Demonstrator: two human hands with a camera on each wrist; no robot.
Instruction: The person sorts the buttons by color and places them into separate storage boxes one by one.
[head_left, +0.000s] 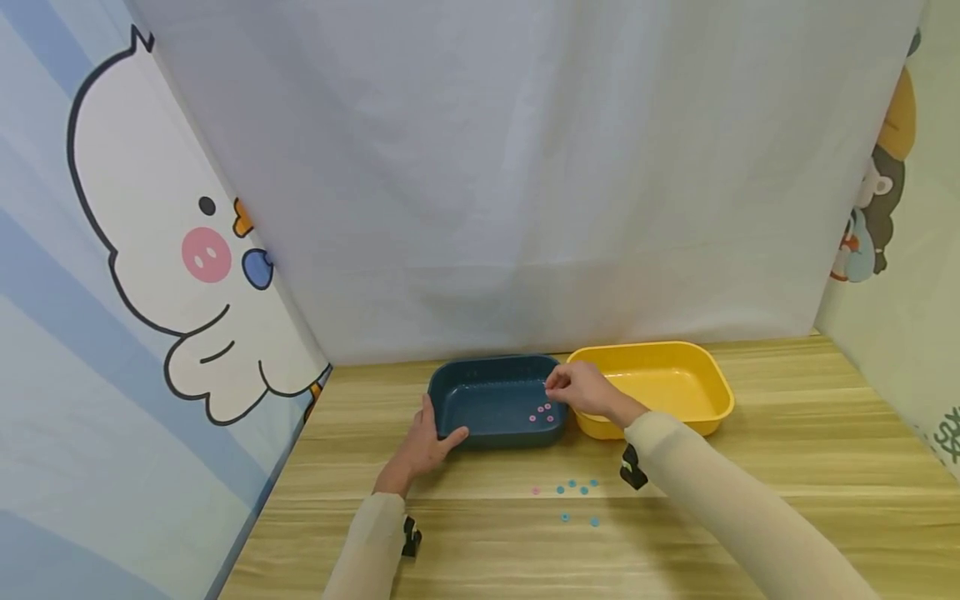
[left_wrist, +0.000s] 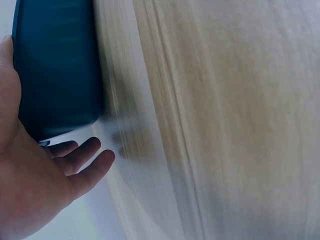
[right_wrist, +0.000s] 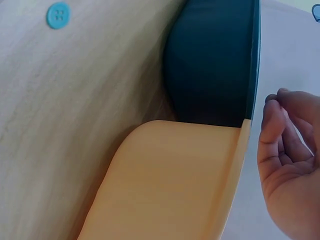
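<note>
My left hand [head_left: 422, 448] rests at the left end of a dark blue plastic bin [head_left: 480, 438], thumb along the near rim and fingers loosely spread at its side. In the left wrist view, that hand [left_wrist: 35, 185] is beside the bin's outer wall. Over the bin's right end, my right hand [head_left: 588, 390] pinches a small pink button [head_left: 547, 389] between thumb and fingertips, mostly hidden. Several pink buttons [head_left: 541, 409] lie inside the bin below it. In the right wrist view, the pinching hand [right_wrist: 290, 160] is above the bins' rims.
A yellow bin [head_left: 720, 408] stands against the dark blue bin's right end. On the wooden table [head_left: 465, 533] in front lie several blue buttons [head_left: 584, 491] and one pink button [head_left: 536, 491]. A pale curtain [head_left: 525, 208] hangs behind the table.
</note>
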